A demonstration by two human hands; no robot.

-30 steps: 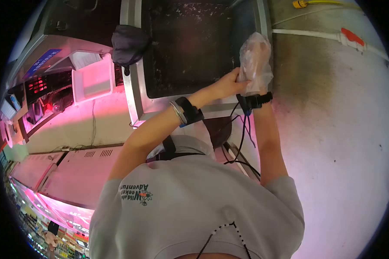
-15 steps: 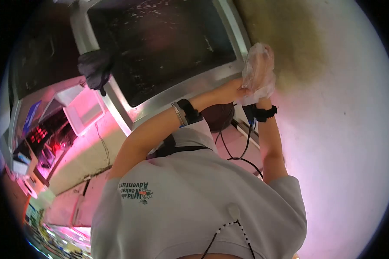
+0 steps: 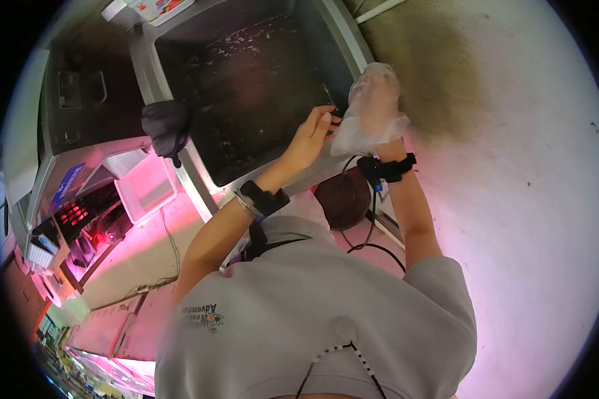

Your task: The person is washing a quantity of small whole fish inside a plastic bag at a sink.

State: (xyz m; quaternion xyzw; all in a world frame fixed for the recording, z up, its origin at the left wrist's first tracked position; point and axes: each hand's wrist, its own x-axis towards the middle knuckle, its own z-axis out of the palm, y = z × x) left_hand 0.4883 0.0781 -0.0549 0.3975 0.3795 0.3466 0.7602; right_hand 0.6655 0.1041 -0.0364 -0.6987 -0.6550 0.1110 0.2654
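My left hand [image 3: 307,143] is bare, its fingers loosely stretched and apart with nothing in them. It hovers over the near right part of a metal sink [image 3: 287,174], its fingertips close to the loose cuff of a clear plastic glove [image 3: 353,130]. The glove covers my right hand [image 3: 377,100], which is raised by the sink's right corner; the wrinkled film blurs its fingers. A black strap [image 3: 263,198] circles my left wrist, and another black strap [image 3: 398,169] with a cable is on the right.
A dark cloth [image 3: 165,125] hangs over the sink's left rim. Beyond it are a white tub [image 3: 146,186] and a dark-topped counter [image 3: 90,106]. A stained pale wall [image 3: 512,166] rises on the right. Below the sink sits a dark red round container [image 3: 343,201] beside black cables.
My left hand has let go of the glove's cuff and moved left over the sink. My gloved right hand has shifted slightly left. The view has tilted, showing more of the far side.
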